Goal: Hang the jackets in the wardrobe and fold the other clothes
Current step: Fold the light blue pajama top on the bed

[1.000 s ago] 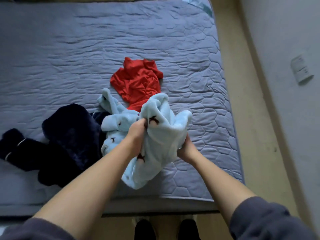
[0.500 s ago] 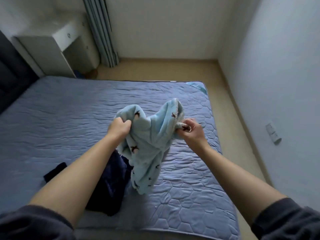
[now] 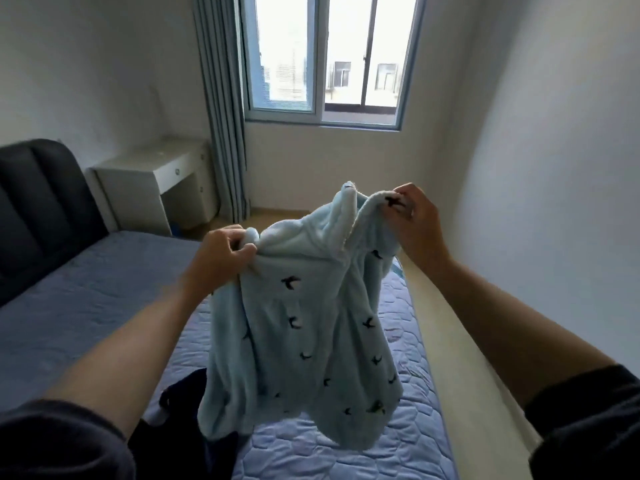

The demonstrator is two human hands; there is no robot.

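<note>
A light blue fleece garment with dark bird motifs hangs in the air above the bed; the left hand grips one top edge, the right hand pinches the other, held higher; dark clothing lies on the mattress below.

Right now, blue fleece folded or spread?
Unfolded: the light blue fleece garment hangs loose, left hand and right hand gripping its top.

1 blue fleece top. 1 dark clothing heap, can't tell how many pieces are in it. 2 hands: left hand, right hand. 1 bed, 1 headboard. 1 white desk. 1 curtain. 1 window, 2 panes.
</note>
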